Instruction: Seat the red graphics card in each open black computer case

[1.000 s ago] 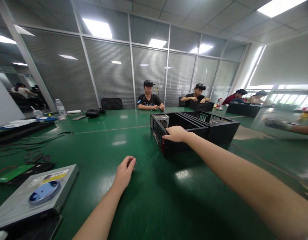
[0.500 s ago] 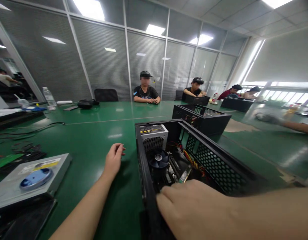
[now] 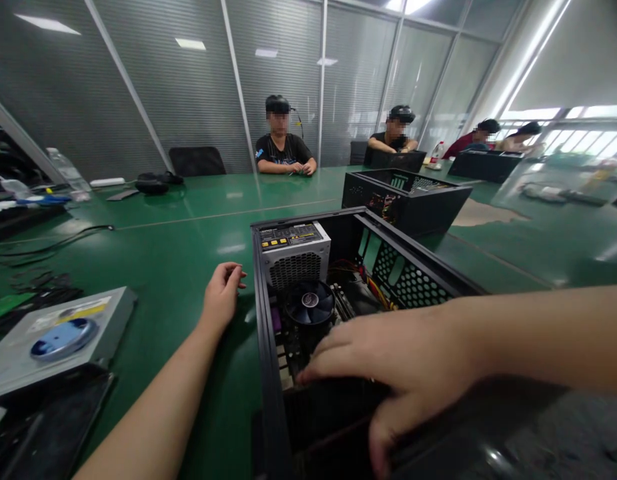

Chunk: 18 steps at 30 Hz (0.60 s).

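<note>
My right hand (image 3: 388, 353) reaches over the open black computer case (image 3: 271, 373), its thumb and fingers spread apart. Its fingertips are down by the board inside, and I see nothing held in it. Just behind them sits the round black CPU fan (image 3: 310, 302). A grey power supply (image 3: 298, 257) fills the far left corner of the case. My left hand (image 3: 223, 297) rests on the green table (image 3: 178, 247) left of the case, apart from it. Its fingers are loosely curled together with nothing visible in them. The right hand and forearm hide much of the board.
At the left lies a silver optical drive (image 3: 118, 310) with a blue round object (image 3: 63, 339) on top. Black cables (image 3: 48, 250) trail farther back. A second computer case (image 3: 413, 207) stands behind mine. Across the table sits a person (image 3: 283, 143), with others to the right.
My right hand has lifted and its fingers have spread, thumb now apart. The narrow green stick seen by its fingers earlier is out of sight. The view has tilted down; my left hand stays put.
</note>
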Tool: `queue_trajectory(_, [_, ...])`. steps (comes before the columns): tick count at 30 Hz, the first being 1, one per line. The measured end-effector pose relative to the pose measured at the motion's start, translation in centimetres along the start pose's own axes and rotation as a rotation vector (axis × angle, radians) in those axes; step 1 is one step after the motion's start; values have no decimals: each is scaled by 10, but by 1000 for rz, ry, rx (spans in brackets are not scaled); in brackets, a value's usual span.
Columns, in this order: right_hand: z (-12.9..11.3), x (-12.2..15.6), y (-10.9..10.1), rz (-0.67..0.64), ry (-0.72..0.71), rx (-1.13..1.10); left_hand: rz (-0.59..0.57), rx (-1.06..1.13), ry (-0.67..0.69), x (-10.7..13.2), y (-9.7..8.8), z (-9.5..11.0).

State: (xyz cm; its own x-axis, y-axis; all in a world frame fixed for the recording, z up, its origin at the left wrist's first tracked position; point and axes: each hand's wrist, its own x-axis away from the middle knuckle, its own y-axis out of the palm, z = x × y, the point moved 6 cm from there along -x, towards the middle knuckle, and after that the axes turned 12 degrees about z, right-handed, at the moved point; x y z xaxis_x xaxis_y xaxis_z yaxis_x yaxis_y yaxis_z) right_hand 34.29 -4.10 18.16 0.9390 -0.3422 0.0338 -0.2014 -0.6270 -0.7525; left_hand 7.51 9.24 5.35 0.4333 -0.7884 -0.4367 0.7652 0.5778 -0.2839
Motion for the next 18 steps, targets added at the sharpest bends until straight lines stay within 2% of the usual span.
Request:
queue_trajectory(3, [3, -8, -2, -2, -56, 216, -25, 24, -11, 1, 2, 1])
queue_trajectory(6, [1, -9, -5, -25, 56, 382, -28, 30, -1, 2, 3, 1])
queue_trajectory(9, [-3, 4, -24, 80, 218, 343, -26, 29, 22, 2, 5, 0])
queue_trajectory(12, [1, 30, -48, 179, 406, 273, -33, 28, 41, 4, 7, -1])
queue_trajectory(14, [4, 46, -57, 240, 481, 274, -35, 34, 52, 5, 9, 0])
queue_trajectory(16, [3, 50, -52, 239, 434, 296, -42, 36, 66, 6, 10, 2])
queue_trajectory(18, [2, 42, -37, 157, 309, 315, -44, 30, 77, 6, 11, 5])
